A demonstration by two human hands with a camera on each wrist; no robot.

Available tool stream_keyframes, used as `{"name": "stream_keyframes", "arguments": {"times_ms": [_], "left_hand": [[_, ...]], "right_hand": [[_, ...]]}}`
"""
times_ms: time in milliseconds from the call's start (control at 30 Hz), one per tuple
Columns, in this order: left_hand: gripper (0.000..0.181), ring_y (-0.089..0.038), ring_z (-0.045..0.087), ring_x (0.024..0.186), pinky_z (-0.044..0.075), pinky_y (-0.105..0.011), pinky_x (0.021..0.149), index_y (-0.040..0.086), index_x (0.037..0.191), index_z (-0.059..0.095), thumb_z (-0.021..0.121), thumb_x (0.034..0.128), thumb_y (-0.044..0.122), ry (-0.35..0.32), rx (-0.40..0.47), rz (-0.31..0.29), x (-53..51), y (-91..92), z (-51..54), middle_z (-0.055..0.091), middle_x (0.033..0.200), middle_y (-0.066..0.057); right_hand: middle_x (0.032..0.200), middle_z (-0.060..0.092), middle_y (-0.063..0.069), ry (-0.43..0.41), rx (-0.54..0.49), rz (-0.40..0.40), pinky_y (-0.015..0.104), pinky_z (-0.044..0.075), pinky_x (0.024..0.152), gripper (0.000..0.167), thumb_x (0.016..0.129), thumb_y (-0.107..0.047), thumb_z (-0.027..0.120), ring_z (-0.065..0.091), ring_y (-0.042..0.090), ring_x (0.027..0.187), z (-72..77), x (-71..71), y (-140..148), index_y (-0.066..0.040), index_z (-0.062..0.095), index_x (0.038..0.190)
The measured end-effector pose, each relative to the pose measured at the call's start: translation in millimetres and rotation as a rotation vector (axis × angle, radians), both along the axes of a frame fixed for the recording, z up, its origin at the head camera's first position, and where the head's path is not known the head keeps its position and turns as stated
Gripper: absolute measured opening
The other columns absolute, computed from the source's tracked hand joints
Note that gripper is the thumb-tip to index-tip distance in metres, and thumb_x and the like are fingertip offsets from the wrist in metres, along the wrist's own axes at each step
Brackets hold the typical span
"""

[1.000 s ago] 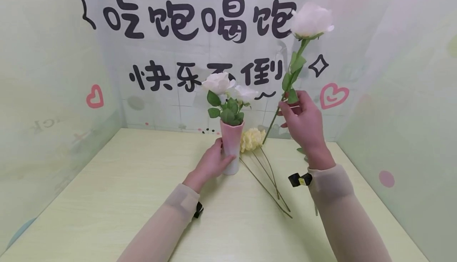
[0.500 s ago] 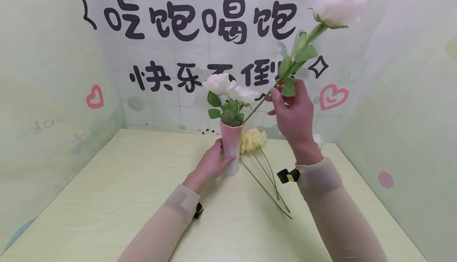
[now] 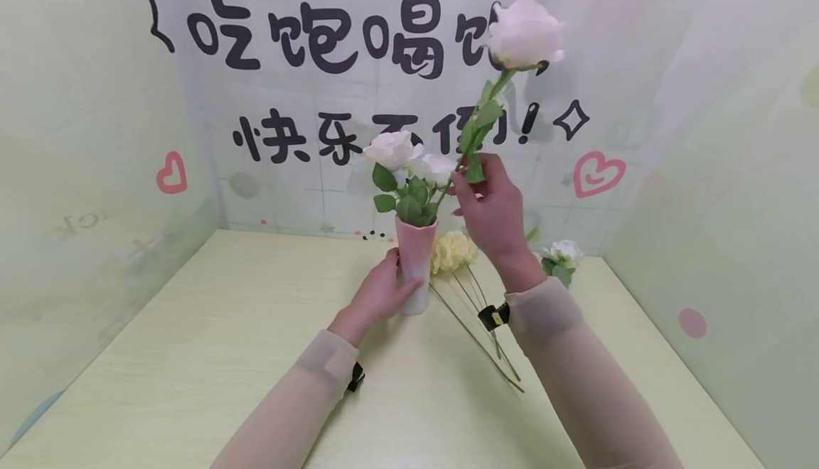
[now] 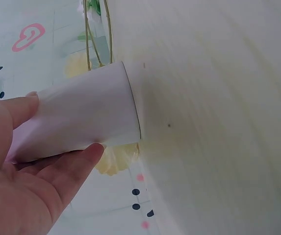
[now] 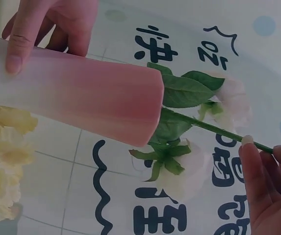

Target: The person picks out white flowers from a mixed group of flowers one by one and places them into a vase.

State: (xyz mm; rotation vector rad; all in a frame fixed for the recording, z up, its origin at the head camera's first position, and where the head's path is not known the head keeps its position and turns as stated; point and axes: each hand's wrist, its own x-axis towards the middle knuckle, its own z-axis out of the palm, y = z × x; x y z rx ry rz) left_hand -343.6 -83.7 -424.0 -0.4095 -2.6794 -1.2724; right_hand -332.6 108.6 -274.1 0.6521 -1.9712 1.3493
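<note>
A pink-and-white vase (image 3: 416, 256) stands upright on the table, and my left hand (image 3: 377, 288) grips its lower half from the left. Two white roses (image 3: 392, 149) with green leaves rise from its mouth. Above and right of the vase, my right hand (image 3: 493, 206) pinches the stem of a long pale pink-white rose (image 3: 526, 34), its bloom tilted up to the right. In the right wrist view this rose's green stem (image 5: 218, 129) runs from the fingers into the vase's mouth. The left wrist view shows thumb and fingers around the white base of the vase (image 4: 91, 107).
Yellow flowers (image 3: 453, 252) with several thin stems lie on the table just right of the vase. Farther right lies a white flower (image 3: 563, 254) with green leaves. A printed cloth backdrop (image 3: 320, 85) rises behind the table (image 3: 211, 355).
My right hand has moved left and brought the long rose's stem end from right of the vase into its mouth. The bloom swung right, then back left. My left hand has stayed put.
</note>
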Motion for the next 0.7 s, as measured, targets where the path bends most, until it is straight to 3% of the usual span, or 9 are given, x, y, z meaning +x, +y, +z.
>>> {"name": "stream_keyframes", "arguments": {"times_ms": [200,300,433,533,567,700], "left_hand": [[0.077,-0.042,0.056,0.150,0.047,-0.057,0.126,-0.008,0.163,0.034,0.073,0.1077,0.027,0.013,-0.003,0.000,0.3,-1.0,1.1,0.053,0.163,-0.028],[0.075,-0.042,0.057,0.149,0.048,-0.057,0.125,-0.009,0.162,0.035,0.073,0.1078,0.027,0.027,-0.019,0.000,-0.3,-0.5,0.2,0.054,0.162,-0.028],[0.074,-0.043,0.057,0.149,0.047,-0.057,0.125,-0.010,0.161,0.035,0.072,0.1081,0.027,0.034,-0.029,-0.003,-1.2,-0.4,-0.4,0.054,0.162,-0.029],[0.075,-0.044,0.055,0.150,0.046,-0.059,0.126,-0.010,0.161,0.035,0.072,0.1080,0.029,0.029,-0.010,-0.016,-4.0,-1.8,-2.3,0.053,0.162,-0.030],[0.079,-0.041,0.056,0.151,0.047,-0.056,0.126,-0.008,0.162,0.035,0.071,0.1081,0.036,0.053,0.001,-0.037,-14.1,-6.4,-13.5,0.053,0.163,-0.028],[0.079,-0.042,0.056,0.150,0.047,-0.057,0.125,-0.008,0.162,0.035,0.071,0.1083,0.038,0.051,0.001,-0.040,-13.9,-7.0,-14.3,0.054,0.163,-0.028]], "right_hand": [[0.113,0.078,0.013,-0.025,0.160,-0.047,0.033,0.062,0.071,0.022,0.107,-0.017,0.071,0.078,0.029,0.091,-7.3,-4.2,-10.0,-0.005,0.065,0.125],[0.115,0.076,0.014,0.007,0.184,-0.032,0.038,0.061,0.075,0.022,0.106,-0.016,0.071,0.075,0.030,0.093,-8.6,-4.5,-13.8,-0.004,0.066,0.124],[0.104,0.075,0.014,0.013,0.215,-0.018,0.040,0.060,0.077,0.020,0.106,-0.014,0.070,0.073,0.030,0.093,-8.3,-3.9,-18.1,-0.004,0.067,0.123],[0.099,0.075,0.013,-0.046,0.279,-0.023,0.038,0.058,0.075,0.020,0.107,-0.016,0.070,0.073,0.030,0.093,-9.1,-4.5,-19.5,-0.005,0.066,0.123],[0.098,0.075,0.012,-0.077,0.309,-0.025,0.038,0.058,0.075,0.020,0.107,-0.017,0.069,0.072,0.029,0.092,-9.7,-4.7,-19.6,-0.006,0.066,0.123],[0.106,0.076,0.010,-0.228,0.464,-0.016,0.038,0.058,0.077,0.025,0.108,-0.018,0.068,0.069,0.027,0.092,-12.8,-7.7,-18.5,-0.007,0.068,0.131]]}}
